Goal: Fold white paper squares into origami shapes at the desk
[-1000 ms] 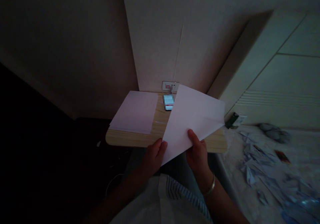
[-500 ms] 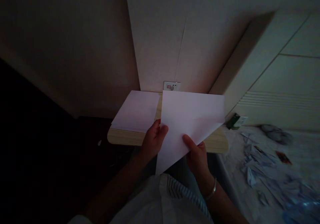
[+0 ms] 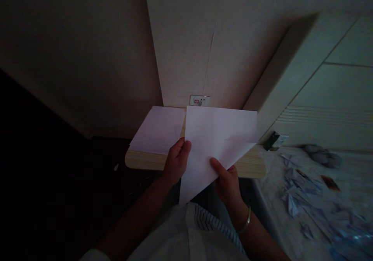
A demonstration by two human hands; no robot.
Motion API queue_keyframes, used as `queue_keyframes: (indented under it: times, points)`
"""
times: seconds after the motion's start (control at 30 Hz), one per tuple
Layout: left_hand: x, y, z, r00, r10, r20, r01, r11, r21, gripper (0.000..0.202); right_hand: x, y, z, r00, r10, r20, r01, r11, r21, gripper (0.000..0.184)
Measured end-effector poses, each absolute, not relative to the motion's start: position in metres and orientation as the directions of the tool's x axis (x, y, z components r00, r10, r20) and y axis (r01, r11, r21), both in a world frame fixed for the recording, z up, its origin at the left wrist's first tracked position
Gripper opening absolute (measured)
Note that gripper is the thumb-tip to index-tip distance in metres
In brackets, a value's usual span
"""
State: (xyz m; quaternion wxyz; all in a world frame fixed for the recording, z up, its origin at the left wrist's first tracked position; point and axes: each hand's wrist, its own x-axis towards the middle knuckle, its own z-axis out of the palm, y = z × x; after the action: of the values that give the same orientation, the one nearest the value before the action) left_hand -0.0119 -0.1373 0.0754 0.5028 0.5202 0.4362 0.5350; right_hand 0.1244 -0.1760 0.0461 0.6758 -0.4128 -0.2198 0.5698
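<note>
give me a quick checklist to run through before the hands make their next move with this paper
1. Left hand on the sheet: ok, it pinches the left edge.
2. Right hand on the sheet: ok, it grips the slanting lower edge, thumb on top.
3. Sheet resting fully on the table: not ok, it is held up, its lower tip reaching past the table's front edge.
4. Other paper lying on the table: ok, on the left side.
5. Table surface behind the sheet: cannot tell, the sheet hides it.
6. Good light: not ok, the view is dim.
</note>
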Motion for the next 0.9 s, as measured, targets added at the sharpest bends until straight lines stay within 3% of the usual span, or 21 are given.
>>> queue_keyframes:
  times: [0.3,0.53,0.77,0.9]
  points:
    - [-0.011,-0.138,0.077,0.015,0.984,0.176,0.006,-0.176,0.984,0.030,0.123,-0.177,0.048,0.250,0.953,-0.169,-0.587,0.011,-0.810,0.043]
    - [-0.011,-0.135,0.071,-0.036,0.946,0.323,0.370,-0.288,0.883,0.022,0.121,-0.177,0.049,0.235,0.956,-0.177,-0.591,-0.005,-0.807,0.033]
    - [-0.016,-0.132,0.070,-0.035,0.941,0.337,0.418,-0.292,0.860,0.020,0.134,-0.166,0.055,0.279,0.944,-0.177,-0.593,0.025,-0.805,0.026]
    - [-0.019,-0.128,0.069,-0.036,0.939,0.343,0.440,-0.294,0.849,0.020,0.152,-0.151,0.061,0.356,0.928,-0.110,-0.568,0.122,-0.814,0.024]
